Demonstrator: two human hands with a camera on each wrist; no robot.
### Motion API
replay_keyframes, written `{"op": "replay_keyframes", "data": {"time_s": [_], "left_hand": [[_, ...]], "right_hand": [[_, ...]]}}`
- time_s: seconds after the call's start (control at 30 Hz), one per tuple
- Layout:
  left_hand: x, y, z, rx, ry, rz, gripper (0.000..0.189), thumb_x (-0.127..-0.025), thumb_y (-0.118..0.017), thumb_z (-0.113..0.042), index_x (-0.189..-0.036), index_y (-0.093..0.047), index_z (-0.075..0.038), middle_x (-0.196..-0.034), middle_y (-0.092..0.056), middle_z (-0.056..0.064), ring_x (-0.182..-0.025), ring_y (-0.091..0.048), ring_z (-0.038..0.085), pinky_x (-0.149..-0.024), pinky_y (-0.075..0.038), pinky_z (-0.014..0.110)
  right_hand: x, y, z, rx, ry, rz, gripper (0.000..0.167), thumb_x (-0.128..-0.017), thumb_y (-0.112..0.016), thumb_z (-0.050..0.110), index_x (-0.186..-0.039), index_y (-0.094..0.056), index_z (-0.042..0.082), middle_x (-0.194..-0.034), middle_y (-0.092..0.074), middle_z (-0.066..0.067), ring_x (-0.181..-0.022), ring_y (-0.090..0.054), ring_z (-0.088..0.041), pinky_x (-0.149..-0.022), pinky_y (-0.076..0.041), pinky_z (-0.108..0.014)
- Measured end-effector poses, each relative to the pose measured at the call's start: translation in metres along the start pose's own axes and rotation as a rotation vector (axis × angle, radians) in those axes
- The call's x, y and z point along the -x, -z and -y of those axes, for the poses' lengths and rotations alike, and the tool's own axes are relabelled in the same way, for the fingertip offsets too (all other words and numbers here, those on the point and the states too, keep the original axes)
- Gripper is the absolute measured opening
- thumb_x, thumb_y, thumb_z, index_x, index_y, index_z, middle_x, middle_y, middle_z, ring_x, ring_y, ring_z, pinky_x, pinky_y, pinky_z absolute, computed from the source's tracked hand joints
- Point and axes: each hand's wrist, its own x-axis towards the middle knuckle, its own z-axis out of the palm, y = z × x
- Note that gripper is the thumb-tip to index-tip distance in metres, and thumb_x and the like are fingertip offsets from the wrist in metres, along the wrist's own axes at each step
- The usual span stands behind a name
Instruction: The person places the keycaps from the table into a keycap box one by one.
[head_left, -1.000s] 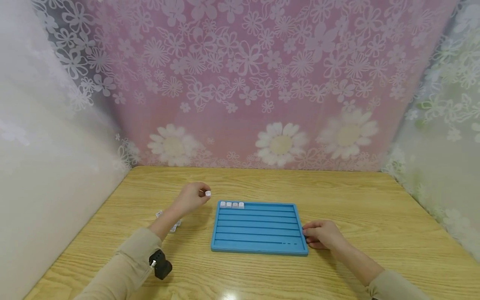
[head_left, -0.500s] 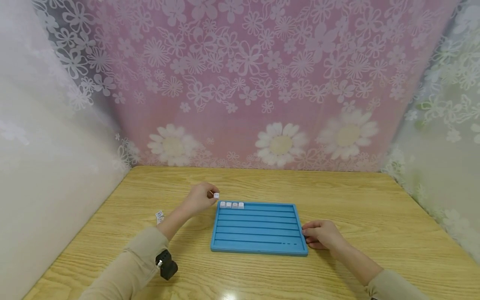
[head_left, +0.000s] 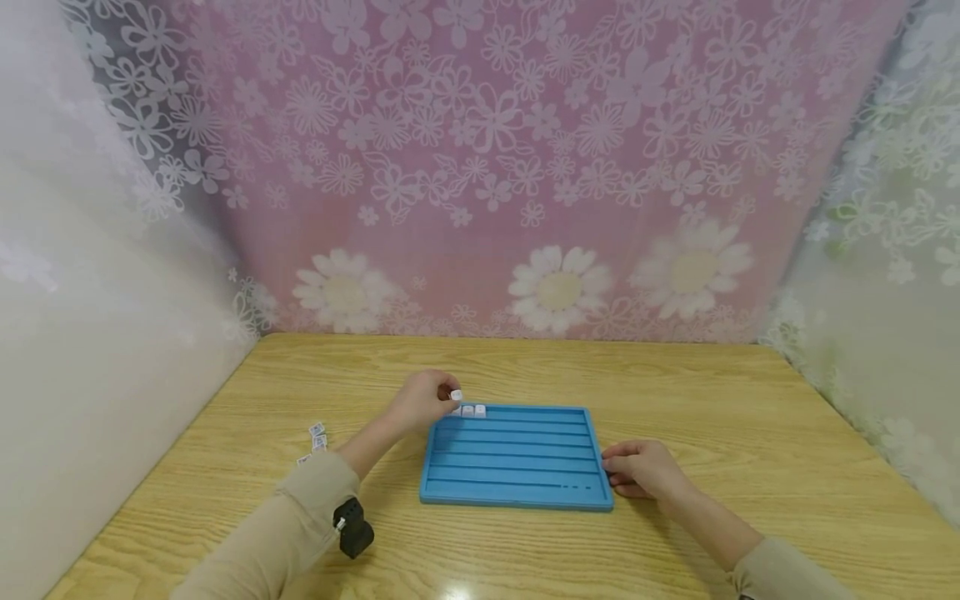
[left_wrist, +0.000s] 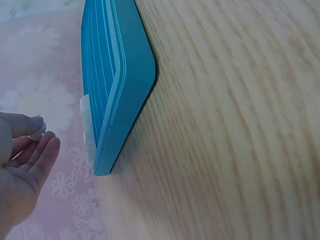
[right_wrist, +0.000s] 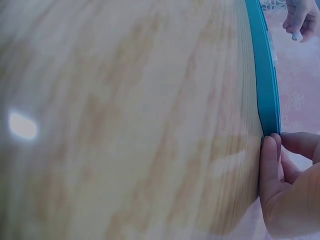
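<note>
My left hand (head_left: 423, 400) pinches a small white keycap (head_left: 456, 395) between thumb and fingers, just above the back left corner of a blue tray (head_left: 517, 454). In the left wrist view the same keycap (left_wrist: 37, 134) shows at the fingertips, apart from the tray. Several white keycaps (head_left: 474, 411) stand in the tray's back row, partly hidden by the left hand. At the tray's right edge my right hand (head_left: 643, 469) holds the rim with its fingertips. Up close in the right wrist view, the fingers (right_wrist: 270, 150) grip the tray's corner (right_wrist: 270, 122).
Several loose keycaps (head_left: 318, 435) lie on the wooden table (head_left: 675, 383) left of the tray, near the left forearm. A black device (head_left: 354, 529) is strapped to the left wrist. Flowered cloth (head_left: 480, 167) hangs behind the table and along both sides.
My left hand has carried the keycap rightward, from left of the tray to above its back left corner. The left forearm has uncovered more loose keycaps. My right hand stays at the tray's edge.
</note>
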Motion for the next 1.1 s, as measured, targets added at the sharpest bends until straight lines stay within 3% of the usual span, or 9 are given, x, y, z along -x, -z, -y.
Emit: {"op": "replay_keyframes", "data": {"time_s": [0.3,0.9,1.1], "left_hand": [[-0.004,-0.01,-0.008,-0.001,-0.072,0.016,0.022,-0.086,-0.064,-0.005,-0.107,-0.064,0.0,-0.094,-0.062,0.005,-0.084,-0.058,0.017,-0.067,-0.049,0.028],[-0.013,-0.024,-0.019,0.01,-0.066,0.015,0.02,-0.086,-0.062,-0.002,-0.105,-0.066,0.002,-0.097,-0.063,0.01,-0.086,-0.06,0.02,-0.065,-0.05,0.026],[-0.017,-0.031,-0.025,0.011,-0.074,0.016,0.013,-0.086,-0.062,-0.002,-0.098,-0.066,0.001,-0.088,-0.062,0.007,-0.077,-0.057,0.016,-0.061,-0.048,0.025]], "right_hand": [[-0.001,0.001,-0.002,-0.004,0.022,0.014,0.024,-0.087,-0.06,0.003,-0.106,-0.06,-0.011,-0.076,-0.061,-0.006,-0.064,-0.058,-0.014,-0.06,-0.053,-0.028],[0.0,0.001,-0.002,0.009,0.026,0.005,0.023,-0.087,-0.059,0.002,-0.106,-0.06,-0.012,-0.075,-0.061,-0.006,-0.064,-0.058,-0.014,-0.059,-0.053,-0.028],[-0.001,0.0,-0.003,0.005,0.023,-0.009,0.022,-0.087,-0.06,0.002,-0.104,-0.06,-0.011,-0.074,-0.061,-0.005,-0.063,-0.058,-0.014,-0.059,-0.052,-0.028]]}}
